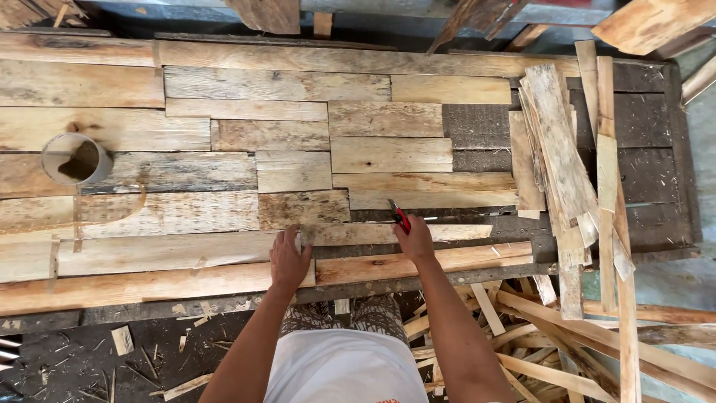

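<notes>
Thin wood strip (395, 233) lies flat near the front edge of the workbench (649, 112), long axis running left to right, its right end tapering toward the pile of offcut slats (556, 149). It sits in the lowest row of a patchwork of reclaimed boards (276, 83), just above a longer orange-toned plank (447, 260) that parallels it. Left hand (289, 257) pressed palm down, fingers spread, on the strip's left end where it meets the neighbouring board. Right hand (415, 240) closed around a red-handled utility knife (400, 216); the knife points away from the person, up and slightly left, roughly crosswise to the strip, tip at the strip's upper edge. Round open container (74, 158) stands on the boards far left, well apart. Loose slats and shavings (552, 351) heaped on the floor at lower right.
</notes>
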